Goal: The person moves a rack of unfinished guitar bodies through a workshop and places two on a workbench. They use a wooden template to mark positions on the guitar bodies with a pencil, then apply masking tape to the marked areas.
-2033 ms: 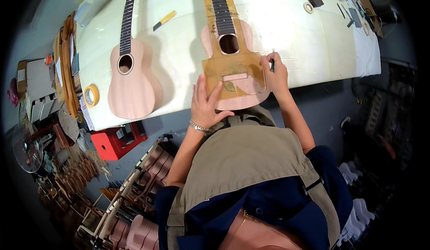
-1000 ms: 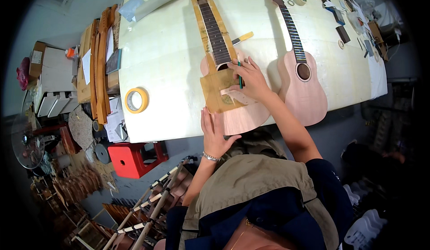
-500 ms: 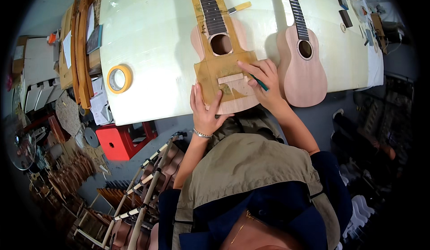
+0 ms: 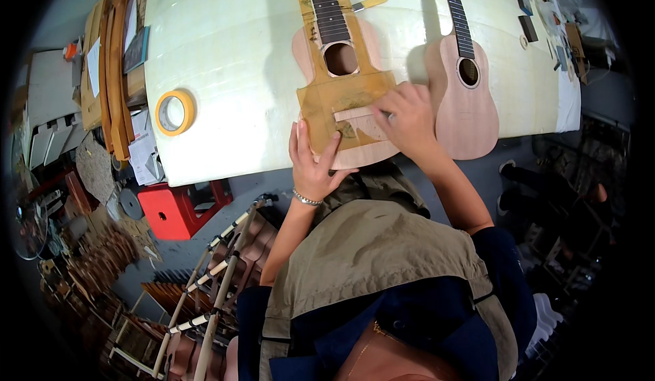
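the unfinished ukulele (image 4: 341,60) lies on the pale worktable (image 4: 232,74) right in front of the person, its long axis running from the rounded lower body at 6 o'clock, at the table's near edge, up through the sound hole to the dark fretboard at 12 o'clock. a tan, see-through template (image 4: 344,104) lies flat over the body and runs up along both sides of the neck, with a slot cut across it below the sound hole.

the left hand (image 4: 312,162) lies flat and spread at the template's 7 o'clock corner, fingers pointing to 12, palm pressing the sheet down against the body's lower edge; it grips nothing. the right hand (image 4: 408,118) sits at the template's 3 o'clock edge, fingers curled in a pinch; a small dark tip shows at the fingertips beside the right end of the slot, but what kind of tool it is cannot be told. the slot lies toward 9 o'clock from that hand, crosswise to the neck, so the right hand is the nearer 1 to it.

a 2nd ukulele (image 4: 462,87) lies parallel just off toward 3 o'clock, its body close beside the right wrist. a roll of yellow masking tape (image 4: 175,112) sits at 9 o'clock, well apart. a small wooden stick (image 4: 368,3) lies near the neck at 1 o'clock.
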`<state>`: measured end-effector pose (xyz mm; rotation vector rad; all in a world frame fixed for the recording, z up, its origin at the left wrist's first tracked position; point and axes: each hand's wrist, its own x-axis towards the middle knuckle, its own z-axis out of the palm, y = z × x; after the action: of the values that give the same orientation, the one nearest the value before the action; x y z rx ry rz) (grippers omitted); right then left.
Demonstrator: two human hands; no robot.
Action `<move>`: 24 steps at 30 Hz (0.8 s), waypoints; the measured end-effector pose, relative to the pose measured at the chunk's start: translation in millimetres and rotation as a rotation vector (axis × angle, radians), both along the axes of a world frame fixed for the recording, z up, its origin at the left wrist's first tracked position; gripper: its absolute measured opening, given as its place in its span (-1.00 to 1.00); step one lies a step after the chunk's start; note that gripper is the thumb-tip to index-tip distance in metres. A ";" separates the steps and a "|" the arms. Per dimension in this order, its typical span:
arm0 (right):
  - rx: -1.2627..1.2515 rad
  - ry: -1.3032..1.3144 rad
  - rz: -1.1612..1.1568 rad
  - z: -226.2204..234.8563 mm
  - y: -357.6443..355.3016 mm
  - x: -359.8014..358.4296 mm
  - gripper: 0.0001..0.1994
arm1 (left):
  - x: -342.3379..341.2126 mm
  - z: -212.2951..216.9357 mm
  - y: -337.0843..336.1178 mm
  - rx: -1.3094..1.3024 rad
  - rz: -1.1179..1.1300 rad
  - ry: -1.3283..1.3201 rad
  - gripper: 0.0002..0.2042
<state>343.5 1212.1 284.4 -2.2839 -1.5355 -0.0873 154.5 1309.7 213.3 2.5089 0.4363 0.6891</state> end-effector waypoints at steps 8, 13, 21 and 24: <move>0.096 0.529 -0.003 3.3 24.8 -13.3 -0.88 | -0.2 0.8 0.9 -0.003 -0.011 -0.006 -0.30; 0.279 0.173 -0.352 -31.0 -1.5 11.3 -0.87 | -2.4 1.2 0.7 -0.022 -0.009 0.002 -0.30; 0.717 1.073 -0.389 -30.4 -4.7 22.0 -0.72 | -7.6 4.0 14.7 0.021 -0.040 0.027 -0.16; 0.994 1.323 -0.368 6.5 -40.5 52.5 -0.73 | -4.8 5.9 21.5 0.121 -0.096 0.053 -0.11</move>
<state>396.0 1171.6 290.9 -1.2033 -0.2214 0.3944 149.7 1331.2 219.3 2.6474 0.2984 0.6300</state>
